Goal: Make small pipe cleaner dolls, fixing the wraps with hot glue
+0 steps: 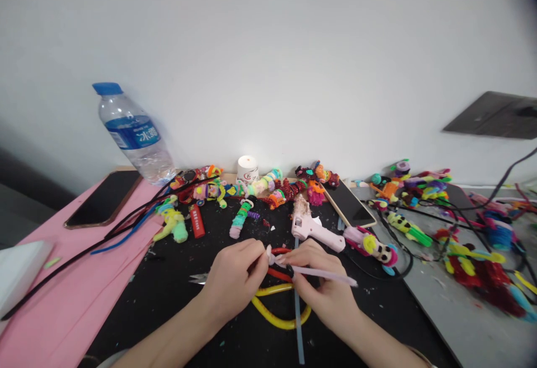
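My left hand is closed, its thumb and finger pinching one end of a pale pink pipe cleaner piece that is bunched up between my hands. My right hand grips the same piece from the other side, and a straight fuzzy length sticks out to the right past its fingers. Just below lie a yellow loop and a red one, partly covered by my fingers. A clear glue stick runs down from the pale pink hot glue gun. Scissors peek out beside my left hand.
Colourful pipe-cleaner figures line the back and right of the black mat. A red lighter, paper cup, water bottle and two phones stand or lie around. Black cables cross the pink sheet at left.
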`<state>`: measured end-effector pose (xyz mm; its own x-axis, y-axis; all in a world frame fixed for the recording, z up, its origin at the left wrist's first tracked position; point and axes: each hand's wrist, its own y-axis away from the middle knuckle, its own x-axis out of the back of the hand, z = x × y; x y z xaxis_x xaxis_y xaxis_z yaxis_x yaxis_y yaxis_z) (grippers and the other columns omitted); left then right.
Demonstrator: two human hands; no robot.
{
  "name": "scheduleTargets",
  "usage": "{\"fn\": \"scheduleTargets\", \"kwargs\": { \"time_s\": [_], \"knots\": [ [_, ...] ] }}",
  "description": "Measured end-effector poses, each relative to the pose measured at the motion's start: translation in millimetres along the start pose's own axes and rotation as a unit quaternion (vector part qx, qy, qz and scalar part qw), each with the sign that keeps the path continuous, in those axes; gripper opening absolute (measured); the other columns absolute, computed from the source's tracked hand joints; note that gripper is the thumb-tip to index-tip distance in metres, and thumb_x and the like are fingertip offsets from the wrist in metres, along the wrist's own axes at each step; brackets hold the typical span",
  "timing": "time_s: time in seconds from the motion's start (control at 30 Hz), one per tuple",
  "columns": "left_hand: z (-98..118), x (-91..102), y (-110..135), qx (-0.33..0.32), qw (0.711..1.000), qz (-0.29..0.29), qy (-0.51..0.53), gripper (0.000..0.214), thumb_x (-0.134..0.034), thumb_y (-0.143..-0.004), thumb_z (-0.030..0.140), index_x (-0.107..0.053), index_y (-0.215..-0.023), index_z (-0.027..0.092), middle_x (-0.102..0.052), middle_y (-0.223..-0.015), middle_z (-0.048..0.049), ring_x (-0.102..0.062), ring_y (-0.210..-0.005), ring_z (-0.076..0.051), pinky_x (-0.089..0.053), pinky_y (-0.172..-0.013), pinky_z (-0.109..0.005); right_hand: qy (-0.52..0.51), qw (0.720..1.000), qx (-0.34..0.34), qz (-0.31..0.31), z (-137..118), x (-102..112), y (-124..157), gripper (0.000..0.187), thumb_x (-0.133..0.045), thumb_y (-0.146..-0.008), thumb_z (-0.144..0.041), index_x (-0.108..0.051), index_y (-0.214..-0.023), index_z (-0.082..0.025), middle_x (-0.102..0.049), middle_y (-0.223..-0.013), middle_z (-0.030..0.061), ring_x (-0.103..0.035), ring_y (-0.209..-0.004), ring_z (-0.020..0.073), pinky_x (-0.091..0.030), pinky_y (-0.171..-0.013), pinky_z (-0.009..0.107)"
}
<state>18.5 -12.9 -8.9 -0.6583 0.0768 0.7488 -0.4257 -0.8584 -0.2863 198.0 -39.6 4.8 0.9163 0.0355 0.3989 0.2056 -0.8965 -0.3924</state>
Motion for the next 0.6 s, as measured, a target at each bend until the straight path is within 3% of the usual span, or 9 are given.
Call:
{"fn": "scheduleTargets", "kwargs": {
  "time_s": [0.6],
  "knots": [
    [0.2,-2.4,2.3,0.023,0.999,0.021,0.018,0.031,-0.038,-0.088,0.019,-0.032,-0.058,0.018,-0.035,-0.055,0.0052,-0.037,-0.050,-0.008,-0.027,-0.051,-0.022,0.013,0.999,0.032,-0.021,-3.7,-3.4,0.2,0.024,-0.055,-0.074,-0.003,-0.068,-0.084,-0.022,-0.073,-0.083,0.0030,-0.064,-0.073,0.0169,-0.050,-0.069,0.032]
  ]
}}
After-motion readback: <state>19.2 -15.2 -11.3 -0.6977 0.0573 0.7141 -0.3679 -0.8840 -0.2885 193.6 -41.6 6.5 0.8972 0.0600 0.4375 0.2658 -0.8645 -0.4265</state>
